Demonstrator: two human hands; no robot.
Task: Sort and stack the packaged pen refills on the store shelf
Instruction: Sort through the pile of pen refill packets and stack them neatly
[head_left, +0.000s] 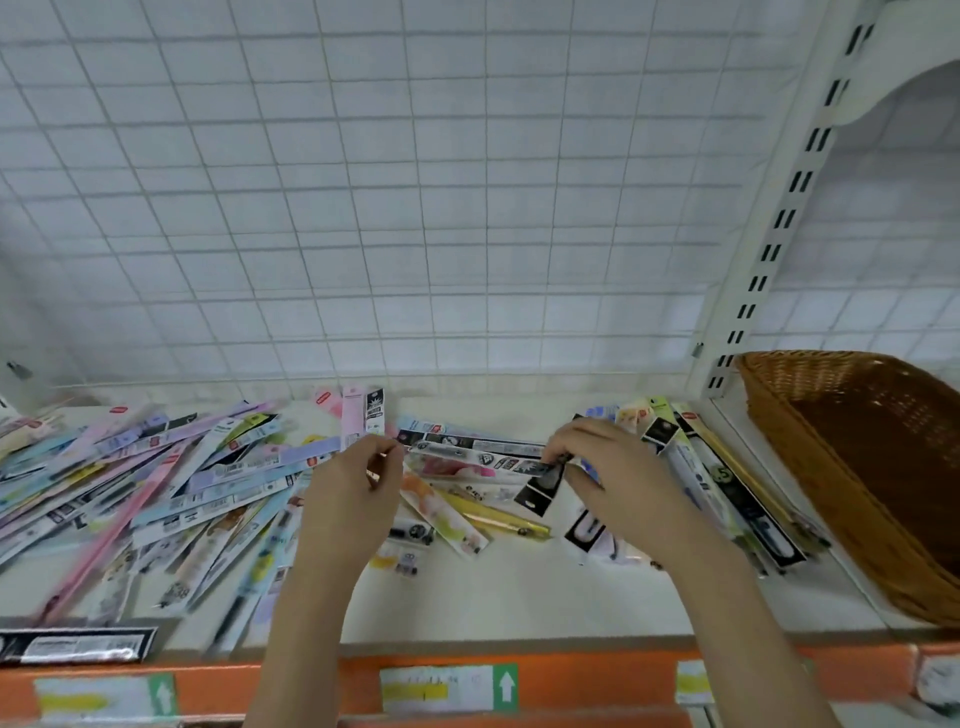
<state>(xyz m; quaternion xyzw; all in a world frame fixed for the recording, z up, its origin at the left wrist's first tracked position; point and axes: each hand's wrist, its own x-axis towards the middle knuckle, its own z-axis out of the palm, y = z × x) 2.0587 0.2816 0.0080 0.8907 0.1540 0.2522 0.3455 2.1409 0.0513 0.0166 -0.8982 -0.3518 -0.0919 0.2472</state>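
Observation:
Many long, flat refill packs lie on the white shelf (519, 597). A big fanned heap (156, 483) covers the left half. A smaller group with black-ended packs (727, 483) lies at the right. My left hand (353, 499) and my right hand (608, 467) hold the two ends of a black-and-white refill pack (478, 457), lifted level a little above the shelf. Under it lie a yellow pack (493, 517) and a peach-patterned pack (447, 514). Another black-ended pack (543, 491) hangs from under my right fingers.
A brown wicker basket (857, 467) stands at the right end of the shelf. A white wire grid (415, 208) forms the back wall, with a slotted upright (779, 223) to the right. The orange front rail (571, 675) carries price labels. One black pack (78, 644) lies at the front left edge.

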